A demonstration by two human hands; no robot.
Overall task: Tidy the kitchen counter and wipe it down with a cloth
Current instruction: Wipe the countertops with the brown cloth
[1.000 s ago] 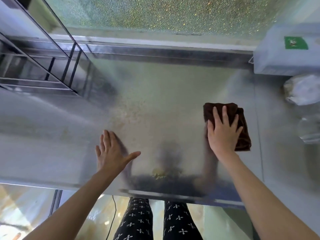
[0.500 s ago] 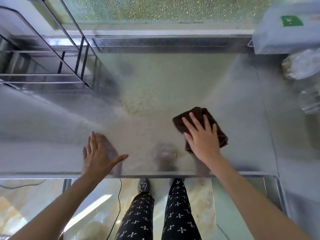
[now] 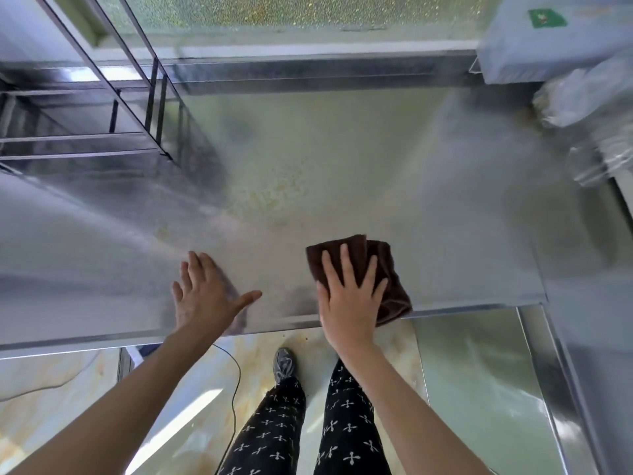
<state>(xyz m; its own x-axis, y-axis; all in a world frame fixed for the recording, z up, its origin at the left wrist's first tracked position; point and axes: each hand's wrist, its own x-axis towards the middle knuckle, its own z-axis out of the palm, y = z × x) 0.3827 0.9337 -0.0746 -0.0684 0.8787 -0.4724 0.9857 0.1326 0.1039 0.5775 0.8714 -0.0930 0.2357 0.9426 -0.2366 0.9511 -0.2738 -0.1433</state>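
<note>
Right hand [image 3: 346, 296] flat on the cloth [image 3: 359, 269] at the worktop's [image 3: 342, 149] front edge.
Its fingers lie straight and spread, pressing the folded brown cloth down, gripping nothing; 1 corner of the cloth hangs over the edge. The left hand [image 3: 205, 296] rests open, palm down, on the bare metal beside it, near the same edge.

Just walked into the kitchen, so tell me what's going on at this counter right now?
A person is wiping the steel counter. The right hand presses flat on a folded brown cloth at the counter's front edge. The left hand rests open on the metal beside it, apparently for support. Yellowish specks show farther back on the counter, and plastic bags sit at the far right.
</note>
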